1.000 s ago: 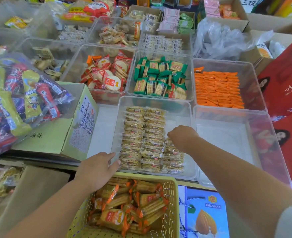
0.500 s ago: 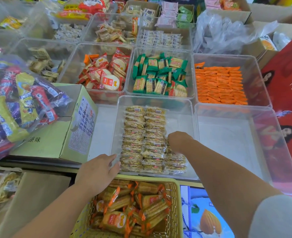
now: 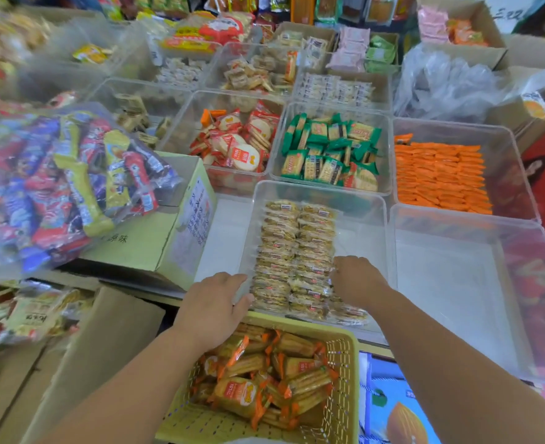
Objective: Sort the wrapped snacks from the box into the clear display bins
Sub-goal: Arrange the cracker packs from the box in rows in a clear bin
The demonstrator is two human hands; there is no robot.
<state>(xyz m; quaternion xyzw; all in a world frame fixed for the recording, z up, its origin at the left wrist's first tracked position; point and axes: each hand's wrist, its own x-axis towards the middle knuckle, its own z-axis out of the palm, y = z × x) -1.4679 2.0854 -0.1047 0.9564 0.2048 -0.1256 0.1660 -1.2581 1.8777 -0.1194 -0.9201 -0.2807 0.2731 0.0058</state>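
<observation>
Reaching hand: the right hand (image 3: 356,280) is knuckles-up inside the middle clear bin (image 3: 322,191). Its fingers bend down onto the biscuit packets (image 3: 296,245). The fingertips are hidden under the hand, so I cannot tell whether they pinch a packet or only press.
Bracing hand: the left hand (image 3: 215,306) has its fingers straight and close together, laid against the bin's near left corner. It holds nothing.
Key relation: the short third row (image 3: 344,314) lies directly under and just nearer than the right fingers, at the bin's lower right. The right hand is the nearer one. The rows' long axis runs from the near wall toward the top of the frame, and bare floor shows beyond the knuckles.
Judgement: the row is probably being built away from the viewer, so the next packet would go just above the knuckles.
Middle clear bin contents: two long rows of clear-wrapped biscuits sit beside the short one.
Yellow basket (image 3: 344,363): at lower centre, touching the bin's near wall, it holds orange-wrapped snacks (image 3: 248,389).
Right-hand bin (image 3: 457,219): only its bare floor shows.
Upper bins: red-wrapped crackers (image 3: 232,145), green-wrapped crackers (image 3: 328,152) and orange packets (image 3: 441,174), from left to right.
Green carton (image 3: 155,241): at left of frame, it has a bag of mixed bars (image 3: 66,181) on top.
</observation>
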